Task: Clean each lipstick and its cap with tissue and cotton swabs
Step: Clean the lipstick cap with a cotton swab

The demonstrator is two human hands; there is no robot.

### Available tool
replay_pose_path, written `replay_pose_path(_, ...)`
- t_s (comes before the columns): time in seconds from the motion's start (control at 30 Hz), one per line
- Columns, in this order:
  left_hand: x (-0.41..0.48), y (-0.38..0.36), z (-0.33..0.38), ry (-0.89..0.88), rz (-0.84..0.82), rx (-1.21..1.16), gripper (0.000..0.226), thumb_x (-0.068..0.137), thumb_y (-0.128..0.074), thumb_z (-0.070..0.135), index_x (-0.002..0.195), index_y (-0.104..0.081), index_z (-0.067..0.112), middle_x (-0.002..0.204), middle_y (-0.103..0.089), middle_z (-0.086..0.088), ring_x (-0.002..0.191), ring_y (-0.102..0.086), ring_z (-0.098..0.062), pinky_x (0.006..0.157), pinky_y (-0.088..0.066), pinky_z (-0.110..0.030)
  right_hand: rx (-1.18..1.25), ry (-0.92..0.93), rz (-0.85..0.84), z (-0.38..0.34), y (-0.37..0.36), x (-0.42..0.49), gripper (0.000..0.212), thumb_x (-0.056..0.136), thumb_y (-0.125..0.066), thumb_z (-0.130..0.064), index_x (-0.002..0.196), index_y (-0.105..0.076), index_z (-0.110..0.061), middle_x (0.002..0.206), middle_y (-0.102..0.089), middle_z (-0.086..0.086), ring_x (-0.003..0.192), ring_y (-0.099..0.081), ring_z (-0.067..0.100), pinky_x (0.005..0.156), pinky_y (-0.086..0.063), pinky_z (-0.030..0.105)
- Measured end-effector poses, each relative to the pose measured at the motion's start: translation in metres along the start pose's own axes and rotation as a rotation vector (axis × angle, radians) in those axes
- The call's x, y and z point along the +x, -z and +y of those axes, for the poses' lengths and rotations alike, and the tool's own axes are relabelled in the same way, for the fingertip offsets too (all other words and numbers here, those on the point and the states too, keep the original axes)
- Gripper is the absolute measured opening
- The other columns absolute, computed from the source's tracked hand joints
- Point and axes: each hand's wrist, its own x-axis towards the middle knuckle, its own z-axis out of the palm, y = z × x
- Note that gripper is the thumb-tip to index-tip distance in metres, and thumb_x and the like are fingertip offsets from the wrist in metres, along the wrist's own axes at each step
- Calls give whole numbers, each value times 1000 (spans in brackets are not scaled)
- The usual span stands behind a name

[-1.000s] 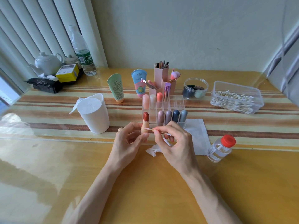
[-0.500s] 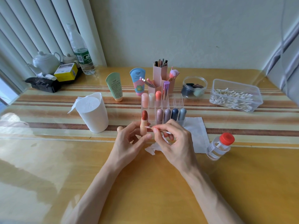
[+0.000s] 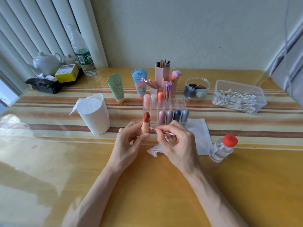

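The left hand (image 3: pixel 129 145) is gripping an open lipstick (image 3: pixel 145 124) upright by its peach case, with the fingers curled round it and the red-brown stick rising above the fingertips. The right hand (image 3: pixel 177 145) is pinching a cotton swab (image 3: pixel 161 131) between thumb and forefinger. The swab's left tip is touching the right side of the case, below the coloured stick.

Both hands are hovering over the near middle of the worktop (image 3: pixel 147 185), just in front of a clear organizer (image 3: pixel 180 102) that is holding capped lipsticks (image 3: pixel 169 114) in its compartments. A crumpled tissue (image 3: pixel 154 150) is lying on the worktop under the right hand, and a flat tissue (image 3: pixel 199 128) is lying just right of the organizer. A small clear bottle (image 3: pixel 221 149) with a red cap is sitting further right. A clear box of swabs (image 3: pixel 237 99) is sitting at the far right, and a white tub of tissue (image 3: pixel 95 113) is standing left of the hands.
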Motion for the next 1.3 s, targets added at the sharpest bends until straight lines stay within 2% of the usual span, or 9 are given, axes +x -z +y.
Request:
replay_pose_path(0.13, -3, -1, 8, 90, 29, -152, 24, 96, -76, 18, 114, -65, 7, 101, -77, -2, 89, -77, -30, 79, -61, -59, -3, 1, 2, 0, 0, 0, 6, 95, -75, -6, 97, -80, -9, 85, -63, -9, 76, -62, 7, 69, -43, 10)
replay_pose_path(0.27, -3, -1, 12, 73, 38, -100, 26, 90, -81, 21, 108, -67, 11, 97, -78, -1, 81, -75, -27, 62, -57, -48, -5, 11, -7, -2, 0, -1, 6, 95, -75, -6, 98, -80, -9, 86, -63, -11, 78, -64, 5, 68, -44, 8)
replay_pose_path(0.53, -3, -1, 6, 49, -20, -52, 22, 103, -68, 21, 124, -72, 18, 104, -77, -2, 91, -76, -30, 85, -59, -61, -18, 12, -5, 0, -1, 0, 7, 96, -75, -7, 99, -80, -9, 89, -66, -8, 82, -66, 7, 71, -47, 10)
replay_pose_path(0.63, -4, -1, 6, 42, -52, -60, 28, 106, -61, 13, 134, -67, 12, 87, -71, -2, 82, -75, -30, 83, -63, -54, -15, 10, -7, 1, -1, -1, 7, 96, -74, -7, 99, -80, -9, 88, -65, -9, 80, -65, 8, 71, -46, 11)
replay_pose_path(0.7, -4, -1, 8, 33, -78, -63, 31, 106, -63, 18, 136, -66, 14, 94, -75, -2, 89, -76, -28, 83, -63, -51, -17, 16, -13, 0, -1, -2, 7, 96, -74, -8, 100, -80, -9, 88, -64, -10, 81, -66, 7, 71, -46, 10)
replay_pose_path(0.83, -3, -2, 12, 23, -38, -77, 22, 99, -69, 13, 120, -69, 7, 88, -73, 9, 68, -69, -19, 68, -58, -31, -26, 26, -19, -1, -1, -1, 7, 96, -75, -7, 100, -80, -8, 87, -61, -13, 80, -64, 2, 70, -44, 7)
replay_pose_path(0.93, -4, -2, 11, 67, -25, -149, 20, 99, -69, 5, 116, -59, 1, 95, -75, -4, 66, -66, -32, 68, -60, -37, -27, 30, -16, -1, -1, -1, 7, 96, -75, -7, 101, -80, -8, 89, -62, -12, 82, -65, 2, 72, -45, 8)
replay_pose_path(1.1, -4, -2, 8, 70, -41, -112, 12, 102, -67, 17, 110, -62, 10, 98, -71, -11, 63, -70, -28, 65, -57, -51, -24, 26, -10, 0, -1, -1, 7, 96, -75, -8, 101, -80, -8, 88, -64, -10, 81, -65, 5, 71, -46, 9)
replay_pose_path(1.3, -4, -1, 9, 43, -56, -28, 12, 103, -65, 10, 104, -70, 22, 103, -63, -6, 54, -61, -19, 63, -44, -30, -20, 14, 5, 2, 0, 0, 7, 95, -74, -6, 100, -79, -8, 87, -64, -8, 78, -62, 3, 72, -44, 9)
